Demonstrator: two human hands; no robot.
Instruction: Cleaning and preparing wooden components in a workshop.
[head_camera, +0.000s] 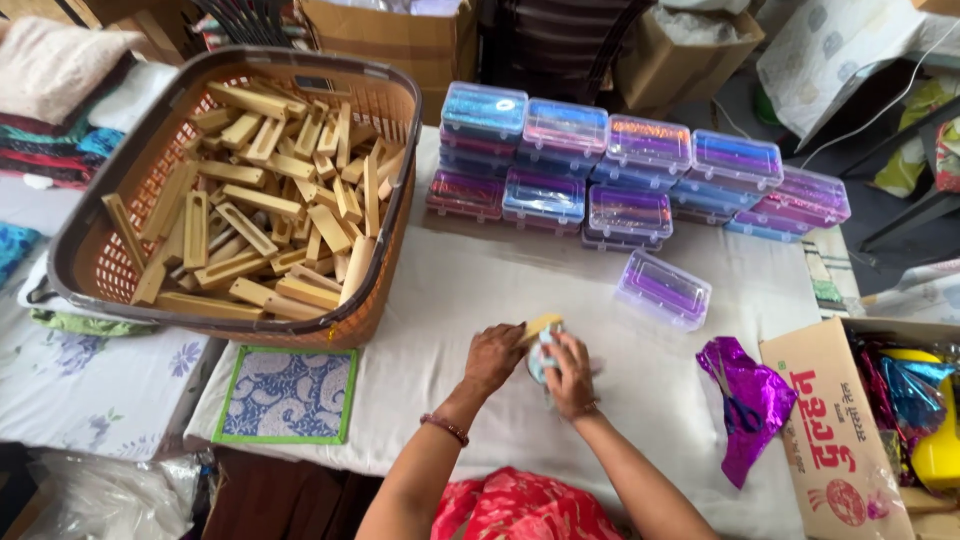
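Observation:
My left hand (493, 355) grips one end of a small wooden block (541, 324) over the white cloth-covered table (450, 290). My right hand (571, 372) presses a pale blue-and-white wrapping (545, 352) around the same block; both hands meet at the table's near middle. A single clear purple plastic box (663, 288) lies a little beyond the right hand. Past it, several stacked clear boxes (630, 165) with shiny purple and blue contents stand in rows.
A large brown basket (370, 300) full of several wooden blocks (260, 210) fills the left side. Purple foil with scissors (745, 405) lies at the right, beside an open cardboard box (825, 430). A green-edged patterned mat (288, 394) lies at the near left.

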